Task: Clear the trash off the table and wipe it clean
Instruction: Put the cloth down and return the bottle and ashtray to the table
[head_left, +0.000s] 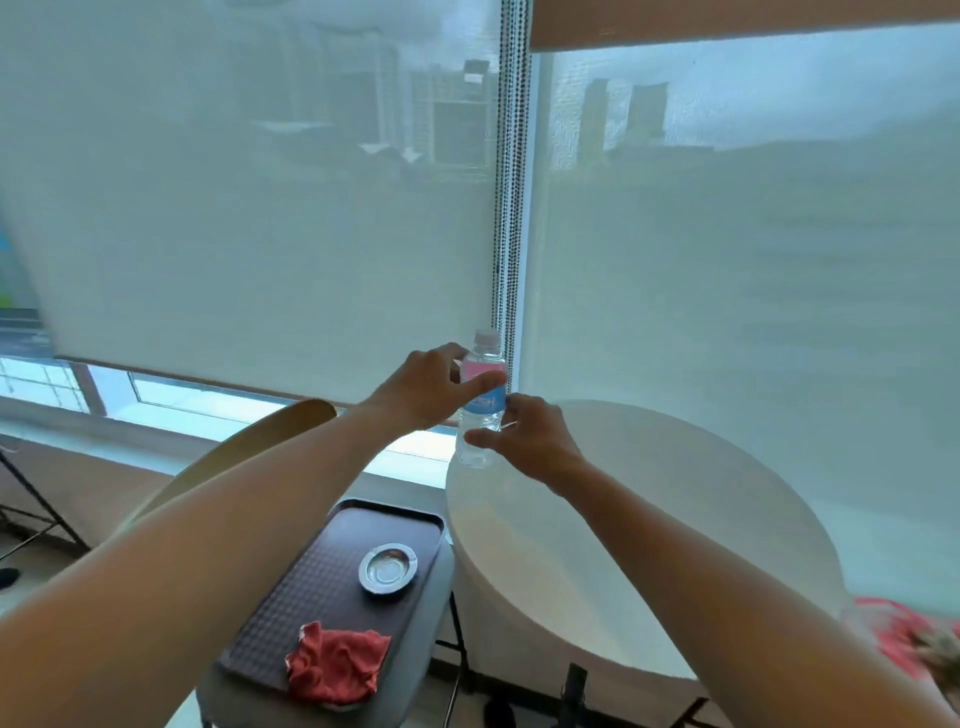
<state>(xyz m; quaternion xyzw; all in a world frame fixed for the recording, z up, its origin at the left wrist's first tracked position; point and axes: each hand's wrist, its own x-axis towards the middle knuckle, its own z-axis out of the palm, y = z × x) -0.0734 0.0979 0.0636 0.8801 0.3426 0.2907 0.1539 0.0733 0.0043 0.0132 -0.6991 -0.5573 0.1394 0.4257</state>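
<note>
Both forearms reach out to one upright bottle (482, 400) at the far rim of the surface (649, 519).
I see my left hand (431, 387) pinching its upper label, my right hand (524, 436) pinching lower down.

Clear plastic water bottle (481, 410), pink-and-blue label, pale cap on, upright at far edge of round cream worktop (649, 519). Crumpled red cloth (335, 667) lying on near end of dark brown tray (311, 587).

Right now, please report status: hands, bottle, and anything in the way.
Left hand and right hand both gripping water bottle, upright at round table edge. Red cloth and ashtray waiting on tray. Nothing blocking.
</note>
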